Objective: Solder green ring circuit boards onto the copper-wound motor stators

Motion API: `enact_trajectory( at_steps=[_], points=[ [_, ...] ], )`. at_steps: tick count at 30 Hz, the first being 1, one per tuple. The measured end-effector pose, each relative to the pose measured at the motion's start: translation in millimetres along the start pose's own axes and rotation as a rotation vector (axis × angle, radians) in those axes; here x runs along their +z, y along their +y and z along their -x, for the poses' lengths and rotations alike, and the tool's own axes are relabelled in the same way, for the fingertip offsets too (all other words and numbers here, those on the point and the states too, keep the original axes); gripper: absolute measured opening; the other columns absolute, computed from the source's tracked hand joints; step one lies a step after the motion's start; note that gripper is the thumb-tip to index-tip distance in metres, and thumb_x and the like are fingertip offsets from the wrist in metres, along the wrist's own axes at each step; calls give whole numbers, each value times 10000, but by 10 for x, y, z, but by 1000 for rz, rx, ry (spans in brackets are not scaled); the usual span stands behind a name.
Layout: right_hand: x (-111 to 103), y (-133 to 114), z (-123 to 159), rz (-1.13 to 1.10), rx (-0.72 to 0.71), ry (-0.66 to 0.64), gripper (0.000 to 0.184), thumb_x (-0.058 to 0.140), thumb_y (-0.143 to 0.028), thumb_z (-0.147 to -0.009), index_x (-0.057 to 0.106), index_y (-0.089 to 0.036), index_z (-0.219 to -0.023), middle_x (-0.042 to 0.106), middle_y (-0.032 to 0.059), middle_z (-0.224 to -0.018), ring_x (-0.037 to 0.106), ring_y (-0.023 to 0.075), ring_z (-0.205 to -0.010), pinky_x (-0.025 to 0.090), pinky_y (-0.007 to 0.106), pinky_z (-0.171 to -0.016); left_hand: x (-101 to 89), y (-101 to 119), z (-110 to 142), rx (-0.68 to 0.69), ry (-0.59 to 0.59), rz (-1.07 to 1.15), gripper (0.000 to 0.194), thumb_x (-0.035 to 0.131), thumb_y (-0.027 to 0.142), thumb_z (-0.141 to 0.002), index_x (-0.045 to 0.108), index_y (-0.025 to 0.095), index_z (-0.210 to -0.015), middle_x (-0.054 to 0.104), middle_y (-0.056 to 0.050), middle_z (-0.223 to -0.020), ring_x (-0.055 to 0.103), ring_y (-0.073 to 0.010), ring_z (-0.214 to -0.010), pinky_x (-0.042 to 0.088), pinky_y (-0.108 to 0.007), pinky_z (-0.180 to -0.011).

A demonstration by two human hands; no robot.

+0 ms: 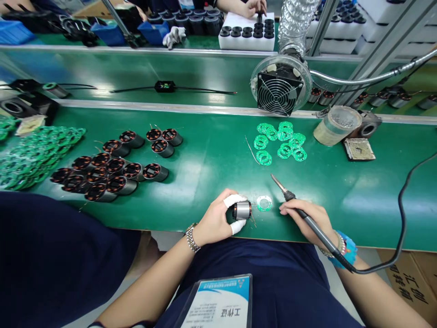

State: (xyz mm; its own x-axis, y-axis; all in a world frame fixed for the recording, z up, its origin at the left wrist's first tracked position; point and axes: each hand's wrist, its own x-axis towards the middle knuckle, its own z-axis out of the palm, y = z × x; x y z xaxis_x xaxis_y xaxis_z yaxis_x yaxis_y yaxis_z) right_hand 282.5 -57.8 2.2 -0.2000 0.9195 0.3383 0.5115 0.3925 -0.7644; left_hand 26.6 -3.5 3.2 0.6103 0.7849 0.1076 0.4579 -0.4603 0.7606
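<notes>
My left hand (221, 216), with white covers on thumb and finger, grips a motor stator (242, 210) lying on its side on the green bench. Thin wires stick out from the stator's right end. Just beyond that end lies a ring-shaped green circuit board (264, 203), flat on the bench. In my right hand (309, 218) is a soldering iron (300, 212), held like a pen. Its metal tip points up and left, above the bench and apart from the board.
Several stators (118, 164) stand to the left beside a pile of green boards (37, 155). More ring boards (264, 157) lie ahead. A fan (279, 93) hangs behind them. A cup (336, 126) and a sponge holder (359, 149) sit at right. Another person's hand (254, 7) works across the bench.
</notes>
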Motion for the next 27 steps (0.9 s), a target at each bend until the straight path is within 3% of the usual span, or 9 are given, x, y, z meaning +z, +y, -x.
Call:
enact_trajectory(
  at_steps=[3,5,8,11,13,15,18,22,27],
  points=[
    [31,15,-27,54,-95,-113,250,506,-131,-867,558,-200,-1102,651,81,-1080,606,195,-1049,513,348,-916,-8,-2,2,0,19,46,427,650,163,-665,495,201,-1061,531,-74,-1019,559,-200,-923,490,-380,-819],
    [43,8,-51,89,-162,-107,295,504,-105,-861,540,-197,-1139,635,84,-1120,559,204,-1125,490,367,-958,-1,0,-4,0,30,142,429,663,193,-681,484,199,-1071,542,-84,-1042,570,-208,-957,485,-394,-848],
    [63,-41,-94,141,-147,61,248,545,-102,-842,583,-216,-1059,676,62,-1007,632,193,-995,526,333,-899,33,14,-34,-32,21,264,453,671,235,-707,455,201,-1104,577,-96,-1068,589,-218,-994,476,-416,-887],
    [142,-134,-138,104,-2,262,216,593,-140,-818,577,-233,-1013,682,31,-848,674,164,-764,570,292,-764,81,28,-69,-70,34,113,428,682,248,-706,477,203,-1080,602,-104,-1114,542,-267,-1120,350,-536,-1008],
    [245,-205,-163,-51,117,295,260,611,-178,-807,538,-234,-1051,661,19,-820,669,145,-682,583,267,-686,108,26,-78,-85,78,-12,426,701,262,-689,491,198,-1055,596,-114,-1147,495,-292,-1184,265,-589,-1044],
    [365,-262,-180,-256,196,248,313,621,-222,-802,499,-238,-1090,642,28,-877,673,139,-687,591,258,-664,127,14,-75,-100,126,-61,450,717,283,-672,489,192,-1049,595,-130,-1146,498,-296,-1181,294,-588,-1029],
    [487,-294,-185,-391,173,138,389,657,-269,-781,472,-242,-1122,618,60,-1005,675,171,-826,588,303,-758,138,2,-63,-115,153,-88,438,719,283,-661,501,184,-1027,604,-142,-1120,530,-295,-1136,356,-568,-991],
    [474,-243,-192,-126,8,2,444,671,-220,-775,471,-237,-1170,609,85,-1079,633,203,-942,535,366,-872,139,6,-66,-133,147,-105,417,714,282,-651,519,172,-1004,609,-143,-1115,543,-303,-1117,359,-567,-988],
    [438,-235,-326,-13,-164,-15,416,629,-192,-804,465,-239,-1183,591,89,-1113,545,233,-1089,465,416,-947,150,-18,-66,-111,150,-112,428,704,291,-654,517,174,-1020,603,-137,-1129,562,-289,-1090,323,-565,-1023]
  ],
)
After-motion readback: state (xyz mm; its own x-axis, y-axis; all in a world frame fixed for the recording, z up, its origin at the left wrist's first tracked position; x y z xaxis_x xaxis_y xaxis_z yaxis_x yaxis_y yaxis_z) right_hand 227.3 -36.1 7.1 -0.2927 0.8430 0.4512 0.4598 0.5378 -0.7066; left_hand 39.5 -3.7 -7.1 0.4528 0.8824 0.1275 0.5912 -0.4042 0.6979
